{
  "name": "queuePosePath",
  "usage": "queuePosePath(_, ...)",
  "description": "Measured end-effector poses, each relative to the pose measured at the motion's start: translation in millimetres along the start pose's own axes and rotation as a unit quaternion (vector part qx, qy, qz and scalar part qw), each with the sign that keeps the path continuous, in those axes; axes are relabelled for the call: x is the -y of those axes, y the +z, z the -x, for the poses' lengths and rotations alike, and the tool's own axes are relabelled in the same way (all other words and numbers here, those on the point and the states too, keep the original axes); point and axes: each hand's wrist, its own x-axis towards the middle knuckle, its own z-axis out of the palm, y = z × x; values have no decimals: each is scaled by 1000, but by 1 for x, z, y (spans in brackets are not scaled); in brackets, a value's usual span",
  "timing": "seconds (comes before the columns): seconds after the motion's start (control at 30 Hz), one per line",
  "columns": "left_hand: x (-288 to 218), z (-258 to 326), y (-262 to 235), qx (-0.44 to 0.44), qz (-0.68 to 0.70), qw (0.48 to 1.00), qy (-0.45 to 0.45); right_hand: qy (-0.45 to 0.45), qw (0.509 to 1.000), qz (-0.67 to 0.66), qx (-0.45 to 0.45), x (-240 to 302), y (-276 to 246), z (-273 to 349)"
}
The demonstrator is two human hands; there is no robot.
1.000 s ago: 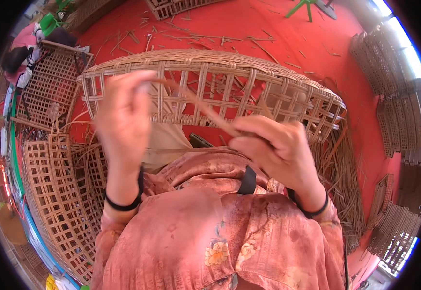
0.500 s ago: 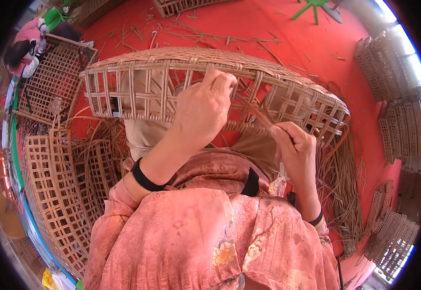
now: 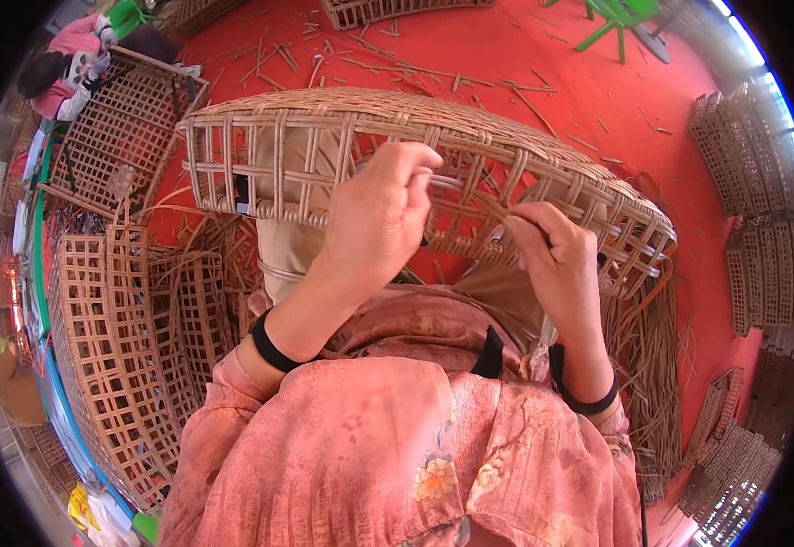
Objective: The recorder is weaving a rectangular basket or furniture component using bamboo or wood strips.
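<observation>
A tan wicker basket lies across my lap, its tightly woven face at the top and its openwork side toward me. My left hand is closed at the middle of that openwork. A thin pale, shiny piece shows by its fingertips; what lies inside the fingers is hidden. To the right, my right hand pinches a brown weaving strip between thumb and fingers. The strip slants up and left from the pinch toward the basket's side, near my left hand.
Openwork wicker panels stand at the left. Long loose strips lie in a bundle at the right. Cut scraps litter the red floor. Stacked baskets line the far right. A co-worker handles a woven frame, upper left.
The whole view has shifted slightly. My left hand's fingers have turned to point more to the right, and the pale, shiny piece now shows beside them. The right hand keeps its pinch.
</observation>
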Motion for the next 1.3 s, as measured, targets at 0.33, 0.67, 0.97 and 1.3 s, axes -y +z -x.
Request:
queuePosePath(0.33,20,-4,-7,-30,-178,982,48,-23,998,47,30,5,12,-24)
queuePosePath(0.67,31,-6,-17,-19,-59,997,-38,-60,983,172,3,7,33,-28)
queuePosePath(0.97,28,-5,-73,-120,-27,991,-47,-163,955,227,-94,47,28,-21)
queuePosePath(1.3,5,29,-222,-368,-207,883,205,-449,887,-99,41,125,125,-65)
